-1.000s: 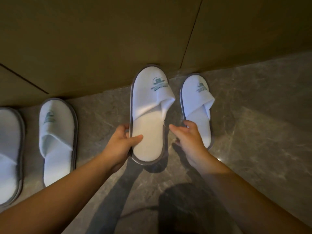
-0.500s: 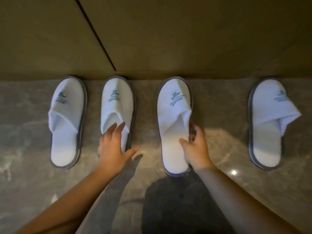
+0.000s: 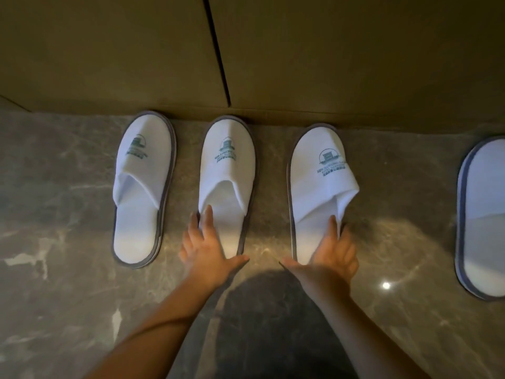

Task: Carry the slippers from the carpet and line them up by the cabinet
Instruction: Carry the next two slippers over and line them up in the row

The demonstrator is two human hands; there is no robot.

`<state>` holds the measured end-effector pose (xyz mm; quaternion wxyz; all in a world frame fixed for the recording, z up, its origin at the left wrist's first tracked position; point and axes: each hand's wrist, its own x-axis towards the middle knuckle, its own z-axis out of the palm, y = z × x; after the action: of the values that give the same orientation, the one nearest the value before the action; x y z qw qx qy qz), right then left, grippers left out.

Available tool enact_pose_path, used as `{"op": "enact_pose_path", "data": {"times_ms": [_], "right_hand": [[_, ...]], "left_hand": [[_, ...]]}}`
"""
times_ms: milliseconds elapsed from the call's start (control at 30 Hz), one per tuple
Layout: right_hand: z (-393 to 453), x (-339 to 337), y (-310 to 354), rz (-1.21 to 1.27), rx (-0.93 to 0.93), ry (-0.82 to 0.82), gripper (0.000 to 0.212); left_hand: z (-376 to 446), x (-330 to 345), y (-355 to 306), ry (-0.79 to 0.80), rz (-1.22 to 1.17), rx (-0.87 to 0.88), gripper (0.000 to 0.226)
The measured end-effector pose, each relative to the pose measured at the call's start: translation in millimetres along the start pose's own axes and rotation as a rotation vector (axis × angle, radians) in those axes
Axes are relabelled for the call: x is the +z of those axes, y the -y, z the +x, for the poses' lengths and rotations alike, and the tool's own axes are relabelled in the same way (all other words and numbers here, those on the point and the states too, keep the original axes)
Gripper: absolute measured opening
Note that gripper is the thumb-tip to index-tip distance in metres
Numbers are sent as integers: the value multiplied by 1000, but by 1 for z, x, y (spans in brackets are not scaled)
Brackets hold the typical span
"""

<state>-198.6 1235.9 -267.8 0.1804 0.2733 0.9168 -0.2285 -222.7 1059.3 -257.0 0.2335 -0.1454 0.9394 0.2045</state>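
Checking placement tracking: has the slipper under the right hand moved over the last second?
Yes. The slipper went left along the cabinet, away from the rightmost slipper and nearer the door seam.

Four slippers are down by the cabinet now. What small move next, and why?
Probably slide the third slipper right with the right hand, toward the fourth slipper. That gap is far wider than between the left two, and both hands already rest open on the middle slippers.

Both hands, left and right, flat, fingers spread.
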Motion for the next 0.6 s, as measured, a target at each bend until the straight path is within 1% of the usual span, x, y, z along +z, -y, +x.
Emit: {"op": "enact_pose_path", "data": {"times_ms": [67, 233, 600], "right_hand": [[0, 5, 2, -45, 2, -12, 118], [1, 7, 1, -81, -38, -55, 108], [-2, 4, 3, -62, -81, -34, 99]], "left_hand": [[1, 3, -1, -15, 30, 1, 119], [0, 7, -6, -30, 38, -7, 115], [-2, 5, -9, -38, 32, 4, 113]]}}
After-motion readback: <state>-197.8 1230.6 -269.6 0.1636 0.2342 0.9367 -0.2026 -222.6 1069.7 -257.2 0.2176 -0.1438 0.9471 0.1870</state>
